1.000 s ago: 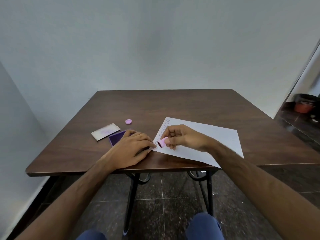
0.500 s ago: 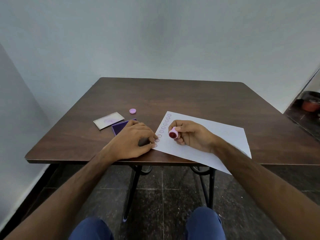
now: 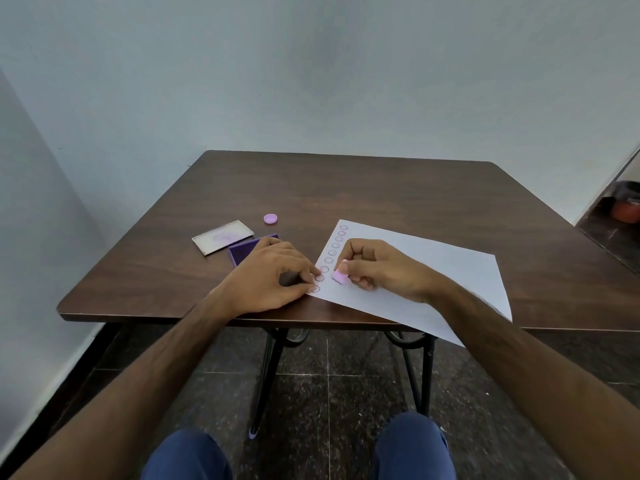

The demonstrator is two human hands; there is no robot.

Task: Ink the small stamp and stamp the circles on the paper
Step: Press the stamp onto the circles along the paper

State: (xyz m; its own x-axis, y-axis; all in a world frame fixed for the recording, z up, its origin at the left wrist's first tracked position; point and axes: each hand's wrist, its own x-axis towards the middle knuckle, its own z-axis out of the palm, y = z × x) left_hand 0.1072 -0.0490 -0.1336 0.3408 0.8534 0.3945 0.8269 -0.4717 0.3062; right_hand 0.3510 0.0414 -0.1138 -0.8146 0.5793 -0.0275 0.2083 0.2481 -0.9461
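A white sheet of paper lies on the brown table, with a column of several small circles along its left edge. My right hand pinches the small pink stamp, tilted face down against the paper just right of the lower circles. My left hand lies flat, its fingertips pinning the paper's near left corner. A purple ink pad sits open behind my left hand, partly hidden by it.
The ink pad's pale lid lies to the left of the pad. A small pink cap rests further back. The paper's near right corner overhangs the table's front edge. Walls stand close on the left and behind.
My right hand has turned the stamp from face toward me to face down and lowered it onto the paper. My left hand stays on the paper's corner.
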